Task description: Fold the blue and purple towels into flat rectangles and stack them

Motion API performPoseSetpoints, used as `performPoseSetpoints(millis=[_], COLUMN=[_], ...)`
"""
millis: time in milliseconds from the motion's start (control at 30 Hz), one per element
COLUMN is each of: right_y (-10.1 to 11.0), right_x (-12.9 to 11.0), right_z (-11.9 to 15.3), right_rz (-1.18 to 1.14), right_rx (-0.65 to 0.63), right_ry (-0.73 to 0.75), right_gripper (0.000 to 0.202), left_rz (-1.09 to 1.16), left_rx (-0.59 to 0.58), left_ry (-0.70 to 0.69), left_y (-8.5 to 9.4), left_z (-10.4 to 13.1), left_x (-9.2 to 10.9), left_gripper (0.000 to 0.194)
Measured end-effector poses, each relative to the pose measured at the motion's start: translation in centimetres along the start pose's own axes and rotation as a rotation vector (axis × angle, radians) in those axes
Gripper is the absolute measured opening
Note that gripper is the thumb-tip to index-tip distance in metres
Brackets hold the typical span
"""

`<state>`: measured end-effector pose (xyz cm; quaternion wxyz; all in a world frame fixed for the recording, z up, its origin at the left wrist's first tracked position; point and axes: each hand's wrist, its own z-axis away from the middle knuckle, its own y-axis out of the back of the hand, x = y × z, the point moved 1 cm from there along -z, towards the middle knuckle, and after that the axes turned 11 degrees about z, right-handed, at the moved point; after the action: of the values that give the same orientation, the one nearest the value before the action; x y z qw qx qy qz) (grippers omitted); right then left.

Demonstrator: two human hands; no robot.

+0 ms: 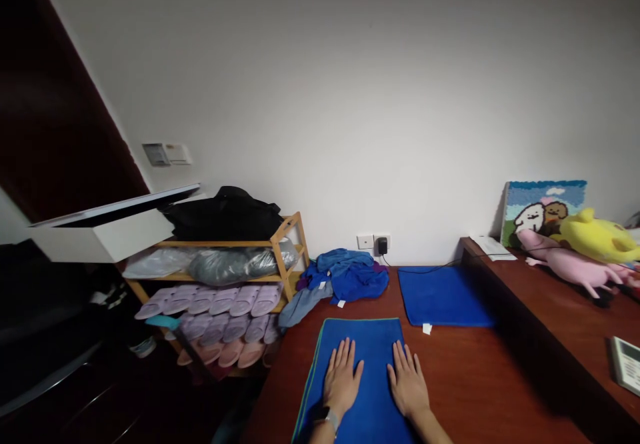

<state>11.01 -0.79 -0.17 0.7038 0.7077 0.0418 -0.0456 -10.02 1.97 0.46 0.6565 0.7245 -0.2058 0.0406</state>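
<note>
A pale wall rises behind everything, and in front of it I see the reddish worktop. At its left stands a wooden rack lined with slippers. The blue cloth lies flat on the near part of the worktop. Its green trim doubles along the left side, while the right side shows none, so I take that for a fold. It looks light, soft and limp, nothing to break, though its layers could slide over one another; I'd pinch both layers together at the corners. Far left of it sits a rumpled heap of fabric, and far right another blue cloth, the spare, spread flat. Both hands are empty, palms down, fingers straight: the left hand wholly on the cloth, the right hand across its right edge. A watch circles the left wrist. Smallest, a white tag pokes from the spare's near edge.
</note>
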Motion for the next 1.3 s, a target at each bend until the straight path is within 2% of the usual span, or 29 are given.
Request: performPoseSetpoints(millis=[100,267,367,433,533,633,767,900,1100,1300], right_y=[-0.4,-1.6,-1.6,-0.8,0.7,1.0,-0.4,-0.8,0.0,-1.4], right_x=[0.1,0.4,0.3,0.1,-0.4,-0.5,-0.3,0.0,0.4,-0.7], right_z=[0.2,0.6,-0.3,-1.7,-4.3,-6.2,-7.3,-7.8,-8.0,-6.1], right_rz=[0.001,0.022,0.004,-0.006,-0.001,0.016,0.023,0.044,0.018,0.058], right_rx=[0.014,0.011,0.042,0.072,0.063,0.004,0.013,0.010,0.013,0.012], right_ry=[0.004,-0.011,-0.017,-0.006,0.021,0.024,0.013,0.013,0.042,-0.054], right_gripper=[0.066,0.066,0.066,0.065,0.064,0.065,0.066,0.065,0.066,0.066], left_rz=[-0.027,-0.100,-0.101,-0.068,-0.016,-0.002,-0.039,-0.058,-0.043,-0.013], left_rx=[0.031,0.121,0.138,0.133,0.089,0.030,0.066,0.084,0.052,-0.054], left_ry=[0.102,0.191,0.180,0.118,-0.005,0.013,0.154,0.185,0.131,-0.024], left_y=[-0.2,-0.7,-1.0,-0.9,-0.6,-0.2,0.3,0.5,1.1,3.0], left_z=[0.5,4.5,4.8,3.2,-0.8,-4.3,-5.6,-5.3,-7.2,-9.9], left_x=[-2.2,-6.9,-7.3,-6.0,-3.4,-2.7,-6.0,-9.1,-10.5,-11.1], left_gripper=[0.071,0.073,0.074,0.070,0.064,0.065,0.069,0.071,0.072,0.065])
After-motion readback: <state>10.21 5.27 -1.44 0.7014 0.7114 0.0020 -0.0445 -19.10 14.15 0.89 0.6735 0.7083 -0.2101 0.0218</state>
